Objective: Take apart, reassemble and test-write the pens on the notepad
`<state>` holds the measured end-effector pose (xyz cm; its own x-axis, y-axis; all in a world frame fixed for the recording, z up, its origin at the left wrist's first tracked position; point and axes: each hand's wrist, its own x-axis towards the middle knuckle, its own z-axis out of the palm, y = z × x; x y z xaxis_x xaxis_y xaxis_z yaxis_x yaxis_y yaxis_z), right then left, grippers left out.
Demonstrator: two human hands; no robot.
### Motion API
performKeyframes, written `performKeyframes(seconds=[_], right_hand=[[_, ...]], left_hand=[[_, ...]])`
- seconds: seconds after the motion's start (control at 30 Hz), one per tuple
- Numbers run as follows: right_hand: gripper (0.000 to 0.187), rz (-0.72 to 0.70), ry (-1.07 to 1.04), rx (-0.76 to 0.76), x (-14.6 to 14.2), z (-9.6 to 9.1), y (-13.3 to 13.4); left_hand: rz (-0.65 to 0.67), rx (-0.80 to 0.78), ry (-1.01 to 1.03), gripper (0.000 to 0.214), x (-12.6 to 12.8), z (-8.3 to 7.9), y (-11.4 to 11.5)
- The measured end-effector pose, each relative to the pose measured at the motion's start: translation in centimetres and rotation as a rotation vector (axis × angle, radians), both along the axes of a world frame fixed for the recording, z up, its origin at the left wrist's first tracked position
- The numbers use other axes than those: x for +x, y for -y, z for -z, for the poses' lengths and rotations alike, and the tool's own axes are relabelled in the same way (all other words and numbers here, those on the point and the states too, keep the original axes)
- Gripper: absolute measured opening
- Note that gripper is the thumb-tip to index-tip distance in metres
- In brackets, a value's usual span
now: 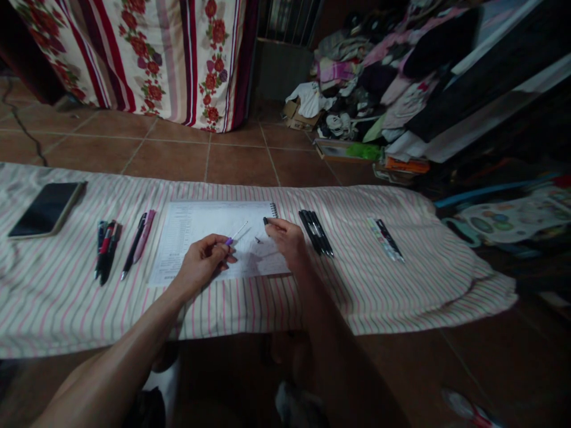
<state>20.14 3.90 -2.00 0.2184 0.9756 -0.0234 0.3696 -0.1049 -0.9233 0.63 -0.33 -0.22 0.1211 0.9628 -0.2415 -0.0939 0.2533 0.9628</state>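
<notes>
My left hand pinches a slim pen refill by its purple end, the thin clear shaft pointing up and to the right. In my right hand is a dark pen part, its black tip showing above the fingers; the rest is hidden. Both hands are over a spiral notebook with printed sheets. Between them a small dark piece lies on the paper. Just right of my right hand lie several black pens side by side.
Left of the notebook lie a black pen and a pink pen, a bunch of pens and a phone. Two slim pens rest farther right. A striped cloth covers the surface. Piled clothes stand beyond.
</notes>
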Motion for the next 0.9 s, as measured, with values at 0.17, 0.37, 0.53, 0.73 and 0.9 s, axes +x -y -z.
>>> performKeyframes(seconds=[0.17, 0.37, 0.53, 0.73, 0.9], right_hand=[[0.033, -0.009, -0.305, -0.057, -0.4, -1.1, 0.3], [0.034, 0.052, -0.539, -0.145, -0.2, -1.5, 0.4], [0.025, 0.079, -0.726, -0.175, -0.2, -2.1, 0.5], [0.022, 0.062, -0.831, -0.165, -0.2, -2.3, 0.4], [0.019, 0.073, -0.858, -0.162, -0.5, -2.1, 0.3]], left_hand=[[-0.017, -0.016, -0.009, 0.033, 0.2, -0.1, -0.1], [-0.010, -0.019, -0.012, 0.031, 0.3, -0.1, 0.0], [-0.003, -0.010, -0.021, 0.031, 0.3, 0.1, 0.1], [-0.001, -0.007, -0.006, 0.031, 0.4, 0.2, 0.1], [-0.001, -0.008, -0.015, 0.032, 0.4, 0.1, 0.1]])
